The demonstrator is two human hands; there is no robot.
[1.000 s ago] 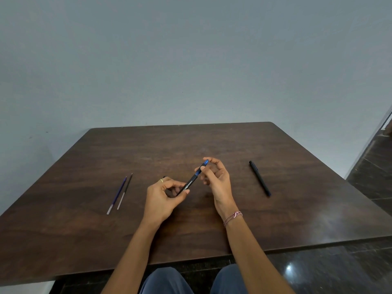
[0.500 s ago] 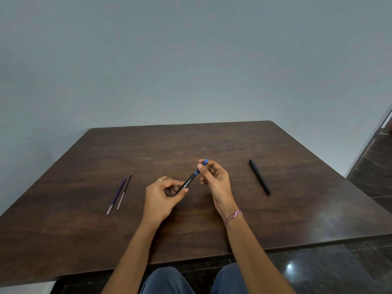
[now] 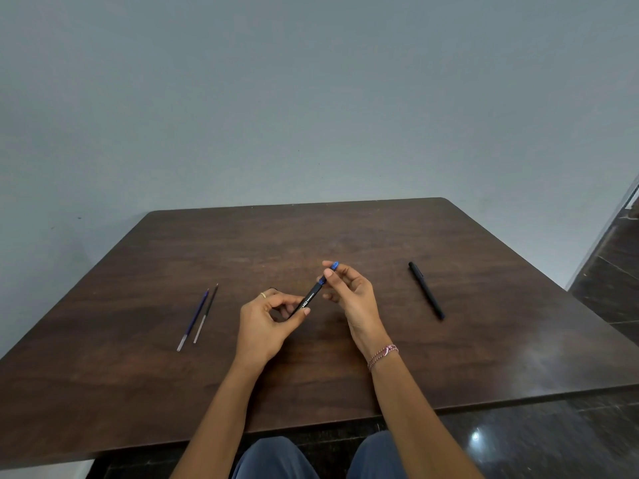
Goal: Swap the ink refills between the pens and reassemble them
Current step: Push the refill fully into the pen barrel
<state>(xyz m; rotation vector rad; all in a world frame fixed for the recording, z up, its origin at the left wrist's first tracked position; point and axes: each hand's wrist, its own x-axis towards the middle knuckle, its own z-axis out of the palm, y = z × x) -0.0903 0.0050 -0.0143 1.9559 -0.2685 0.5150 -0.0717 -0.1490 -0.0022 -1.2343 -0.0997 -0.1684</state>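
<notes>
Left hand (image 3: 266,323) held the pen (image 3: 311,299) in a fingertip grip; right hand (image 3: 352,295) pinched its blue end (image 3: 334,265), above the surface (image 3: 345,236). Twisted carelessly, that small end could slip and roll away.

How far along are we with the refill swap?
Done: the blue refill and dark refill are out, side by side on the table. In hand: the left hand grips the blue-tipped pen, the right hand pinches its blue end. Remaining: insert swapped refills, close both pens; the black pen lies apart at right.
</notes>
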